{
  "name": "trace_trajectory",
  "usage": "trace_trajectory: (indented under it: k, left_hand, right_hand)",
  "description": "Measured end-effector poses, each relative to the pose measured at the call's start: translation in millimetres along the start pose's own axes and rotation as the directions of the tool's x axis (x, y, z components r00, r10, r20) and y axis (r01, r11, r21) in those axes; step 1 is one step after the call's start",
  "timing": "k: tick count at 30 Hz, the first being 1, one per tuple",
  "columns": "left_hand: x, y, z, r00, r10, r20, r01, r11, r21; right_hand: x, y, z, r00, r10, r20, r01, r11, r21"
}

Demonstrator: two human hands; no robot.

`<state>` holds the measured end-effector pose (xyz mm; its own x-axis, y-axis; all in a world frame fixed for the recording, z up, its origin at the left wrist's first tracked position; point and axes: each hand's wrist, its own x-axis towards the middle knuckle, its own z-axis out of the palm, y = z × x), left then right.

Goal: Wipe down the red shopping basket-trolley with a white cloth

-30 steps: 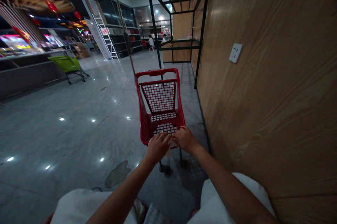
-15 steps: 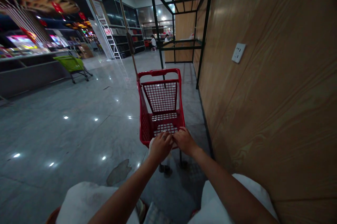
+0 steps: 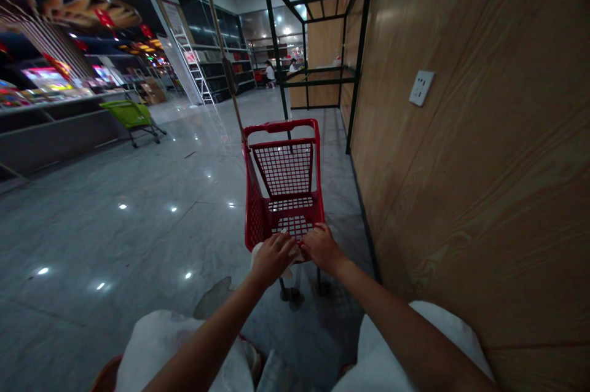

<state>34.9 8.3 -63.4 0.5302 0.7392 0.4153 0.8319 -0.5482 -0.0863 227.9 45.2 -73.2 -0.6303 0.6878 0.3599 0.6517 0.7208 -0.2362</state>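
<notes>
A red plastic shopping cart (image 3: 284, 195) with a grid-patterned basket stands in front of me between my knees. My left hand (image 3: 275, 255) is closed over a white cloth (image 3: 257, 250), pressing it against the near rim of the cart; part of the cloth hangs below the fingers. Just to the right, my right hand (image 3: 322, 247) is wrapped over the same rim near the cart's right corner. The edge beneath both hands is mostly hidden. Below the basket, dark wheels show on the floor.
A wood-panelled wall (image 3: 461, 183) with a white socket (image 3: 421, 88) runs close along my right. Beyond the cart stands a dark metal frame (image 3: 354, 72). A brown pole (image 3: 228, 75) rises behind the cart's left side. A green cart (image 3: 131, 114) stands by a counter at left.
My left hand has slid a little left along the near rim with the white cloth, away from my right hand. The right hand stays on the rim. The view has shifted slightly.
</notes>
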Motion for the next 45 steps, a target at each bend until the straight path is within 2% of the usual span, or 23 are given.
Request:
trace_trajectory:
  k: [3,6,8,12,15,20,26,29,33,40,43,45]
  left_hand:
    - [19.3,21.7,5.8,0.996,-0.076,0.047,0.077,0.997,-0.019]
    - [14.0,20.0,1.6,0.993,-0.076,0.086,0.073,0.997,0.033]
    - [-1.2,6.8,-5.4,0.995,-0.047,0.089,0.039,0.995,0.089]
    - [-36.3,-35.5,-23.6,0.995,0.048,0.093,-0.062,0.985,0.163]
    - [-47.4,-65.3,-37.5,0.97,0.168,0.174,-0.191,0.973,0.129]
    - [-31.8,-88.7,-48.9,0.894,0.265,0.362,-0.275,0.961,-0.023]
    - [4.3,-98.9,-38.6,0.879,0.328,0.346,-0.31,0.945,-0.107]
    - [17.1,-98.1,-35.1,0.893,0.311,0.326,-0.271,0.949,-0.162]
    - [19.7,-89.4,-28.4,0.953,0.158,0.258,-0.115,0.978,-0.174]
    - [21.7,-55.8,-10.6,0.982,0.105,0.154,-0.078,0.981,-0.176]
    - [26.2,-38.4,-13.2,0.98,0.101,0.171,-0.065,0.977,-0.205]
    - [29.2,-32.8,-18.5,0.966,0.143,0.213,-0.088,0.964,-0.25]
  right_hand:
    - [-1.4,0.3,-0.5,1.0,-0.016,-0.015,0.016,1.0,0.01]
    - [-3.3,2.8,-4.8,0.999,-0.015,-0.035,0.017,0.998,0.058]
    - [-4.2,3.9,-6.9,0.998,-0.008,-0.058,0.014,0.995,0.101]
    - [-5.4,4.0,-6.7,0.997,0.004,-0.082,0.01,0.986,0.168]
    - [-6.3,4.8,-6.5,0.995,-0.002,-0.1,0.023,0.979,0.202]
    - [-7.5,20.1,-11.6,0.993,0.006,-0.122,0.023,0.971,0.238]
    - [0.3,54.8,-16.7,0.988,0.088,-0.126,-0.061,0.978,0.199]
    - [5.0,57.1,-15.5,0.975,0.193,-0.11,-0.175,0.973,0.151]
    - [3.9,40.0,-8.1,0.957,0.257,-0.133,-0.244,0.964,0.105]
    - [0.6,2.5,7.8,0.986,0.08,-0.147,-0.059,0.988,0.144]
    - [0.7,-4.7,4.2,0.99,0.052,-0.134,-0.023,0.978,0.208]
    - [-0.4,-5.1,-1.2,0.992,0.074,-0.101,-0.046,0.966,0.255]
